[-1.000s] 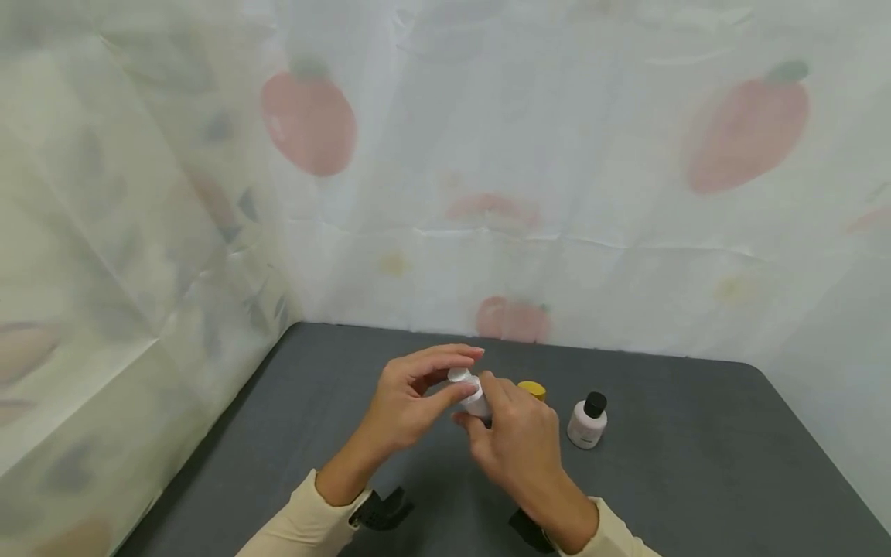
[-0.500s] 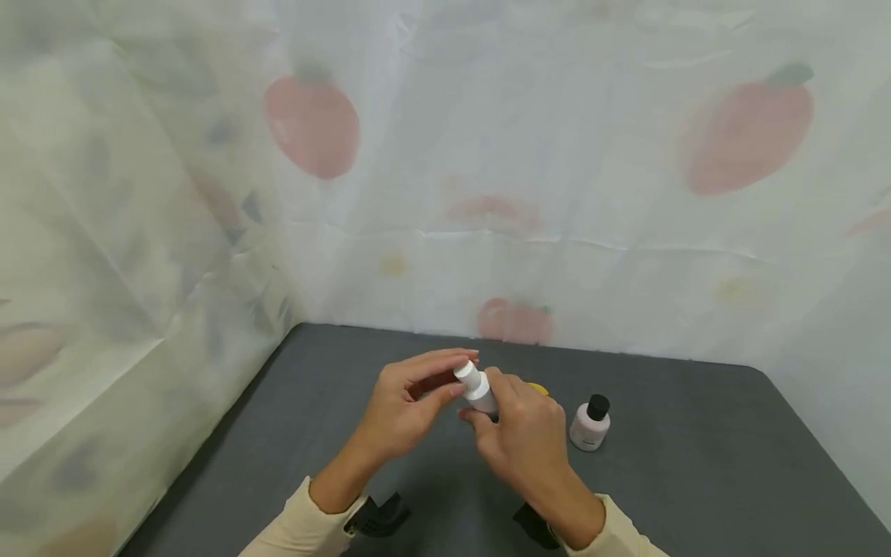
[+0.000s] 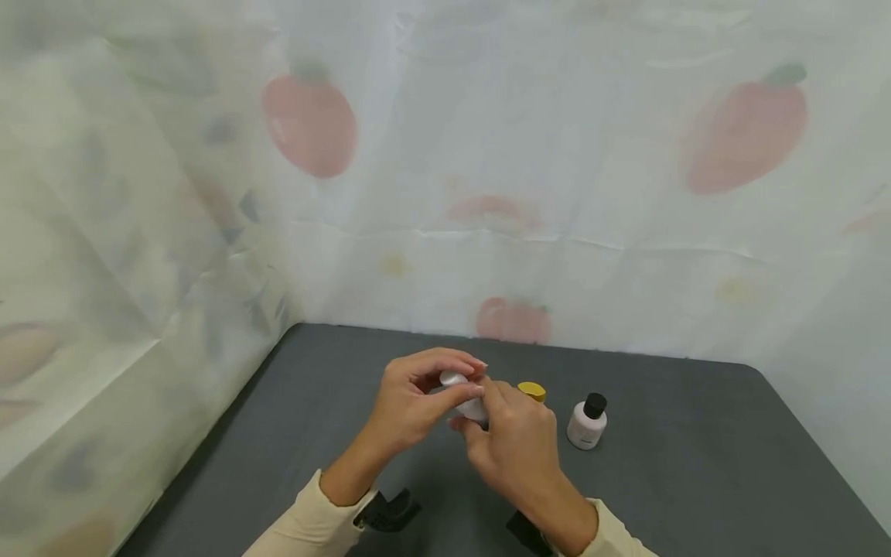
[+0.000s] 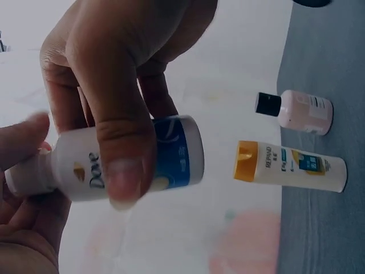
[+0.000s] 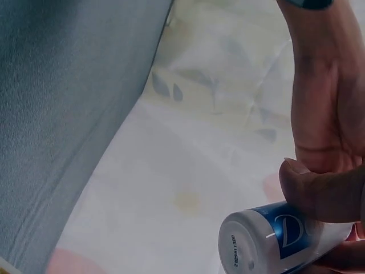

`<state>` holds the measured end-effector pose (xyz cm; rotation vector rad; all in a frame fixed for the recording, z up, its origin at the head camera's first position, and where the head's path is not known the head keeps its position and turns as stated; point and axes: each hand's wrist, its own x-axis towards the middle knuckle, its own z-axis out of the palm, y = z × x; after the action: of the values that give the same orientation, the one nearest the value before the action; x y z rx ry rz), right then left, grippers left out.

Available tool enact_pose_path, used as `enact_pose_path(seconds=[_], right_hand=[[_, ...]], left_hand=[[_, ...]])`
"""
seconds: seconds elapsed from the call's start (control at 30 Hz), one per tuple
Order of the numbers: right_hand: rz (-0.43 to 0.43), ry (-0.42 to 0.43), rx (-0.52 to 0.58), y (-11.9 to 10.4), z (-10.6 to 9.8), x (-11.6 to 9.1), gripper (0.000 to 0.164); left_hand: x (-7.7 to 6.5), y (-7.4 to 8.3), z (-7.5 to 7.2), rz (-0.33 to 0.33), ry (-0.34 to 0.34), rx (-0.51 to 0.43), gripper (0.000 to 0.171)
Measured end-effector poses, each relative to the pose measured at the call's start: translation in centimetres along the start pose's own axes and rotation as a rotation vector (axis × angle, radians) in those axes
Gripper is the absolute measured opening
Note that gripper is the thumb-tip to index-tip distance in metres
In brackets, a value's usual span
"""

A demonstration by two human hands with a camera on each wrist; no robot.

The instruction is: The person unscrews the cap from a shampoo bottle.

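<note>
A small white Dove bottle [image 3: 473, 408] with a blue label band is held tilted above the table. My right hand [image 3: 518, 433] grips its body, thumb on one side and fingers on the other. My left hand [image 3: 418, 394] pinches the white cap [image 3: 452, 378] at the upper end between thumb and fingers. In the left wrist view the cap [image 4: 28, 174] is partly hidden by the left fingers, and the right thumb [image 4: 125, 165] crosses the label. The right wrist view shows the bottle's round base [image 5: 242, 245], with small printed digits.
On the dark grey table [image 3: 696, 464], a white bottle with a yellow cap [image 4: 296, 168] stands behind my right hand. A pale pink bottle with a black cap [image 3: 587, 423] stands to its right. A fruit-patterned white sheet [image 3: 592, 193] borders the table behind and at left.
Half a second ago more of the cap and neck showed; the left thumb and fingers now reach further over them. The cap end has shifted slightly left and down, and the yellow cap shows more.
</note>
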<state>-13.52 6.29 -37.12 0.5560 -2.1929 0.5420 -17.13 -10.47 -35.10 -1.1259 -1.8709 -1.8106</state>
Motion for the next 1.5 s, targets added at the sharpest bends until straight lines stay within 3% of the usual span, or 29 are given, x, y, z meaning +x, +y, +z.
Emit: enact_pose_path(seconds=[0.2,0.4,0.73,0.97,1.2,1.37,1.5], right_hand=[[0.033,-0.017,-0.013,0.4,0.1,0.6,0.05],[0.055,-0.048,-0.022,0.5,0.0,0.7,0.048],[0.016,-0.013,-0.023,0.0,0.1,0.3,0.054],[0.023,-0.023,-0.033,0.3,0.0,0.6,0.049],[0.026,-0.06,-0.065,0.0,-0.2,0.3,0.052],[-0.018,-0.015,-0.075,-0.4,0.0,0.0,0.054],[-0.04,0.023,-0.073,-0.5,0.2,-0.1,0.057]], left_hand=[[-0.6,-0.1,-0.8,-0.04,-0.039,-0.054,0.03],[-0.7,0.1,-1.0,-0.088,-0.018,0.013,0.03],[-0.4,-0.1,-0.3,0.053,0.051,0.036,0.017],[-1.2,0.1,-0.9,0.015,0.054,0.052,0.03],[-1.1,0.2,-0.9,0.005,0.067,0.087,0.029],[-0.8,0.3,-0.6,0.034,0.036,0.043,0.025],[-0.9,0.4,-0.3,0.05,0.05,0.06,0.02]])
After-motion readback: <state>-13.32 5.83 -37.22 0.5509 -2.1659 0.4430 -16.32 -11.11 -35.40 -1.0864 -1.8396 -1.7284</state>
